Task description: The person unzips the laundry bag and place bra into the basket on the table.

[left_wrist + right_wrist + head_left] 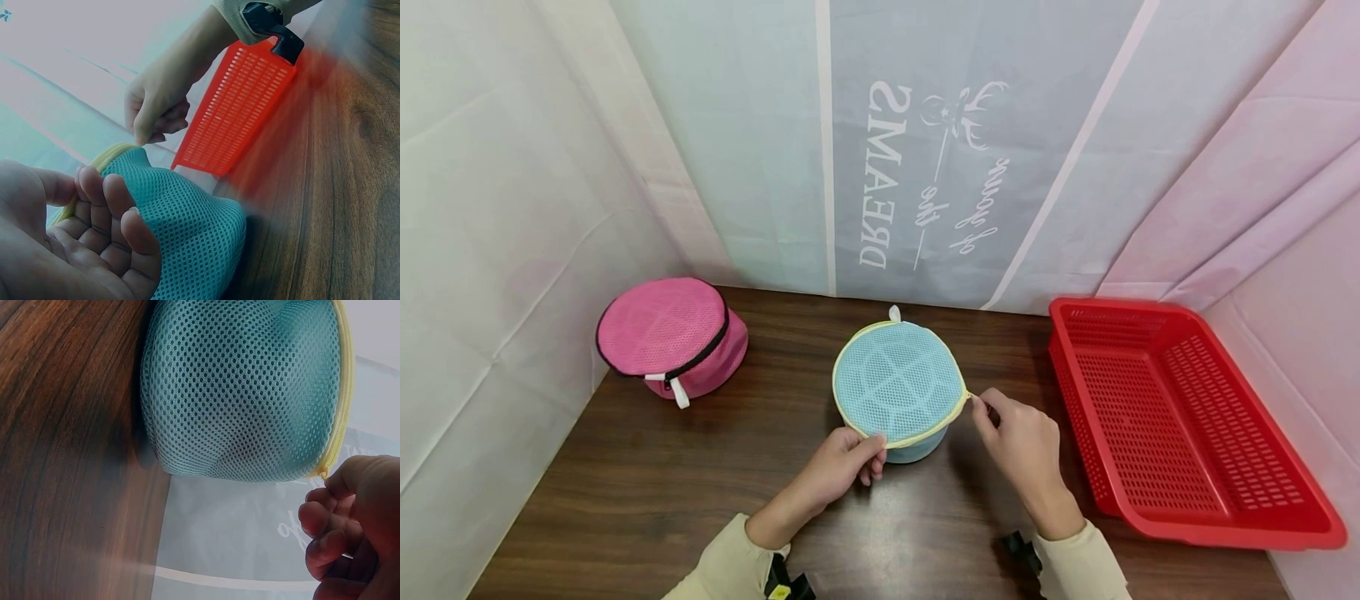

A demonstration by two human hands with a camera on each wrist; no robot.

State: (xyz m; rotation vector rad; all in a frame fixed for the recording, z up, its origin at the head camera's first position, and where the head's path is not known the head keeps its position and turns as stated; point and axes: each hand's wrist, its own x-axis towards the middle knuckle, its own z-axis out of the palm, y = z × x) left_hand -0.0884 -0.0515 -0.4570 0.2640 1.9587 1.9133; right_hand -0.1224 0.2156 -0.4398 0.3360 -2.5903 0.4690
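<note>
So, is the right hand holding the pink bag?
No, the right hand pinches the zipper pull of the blue bag, while the pink bag stands apart on the table.

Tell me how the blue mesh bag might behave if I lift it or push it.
The blue mesh bag will probably flex, since its side looks dented in the right wrist view. It may feel light for its size, being holey mesh, though its contents are unclear. Standing upright on the table, it seems unlikely to roll.
</note>
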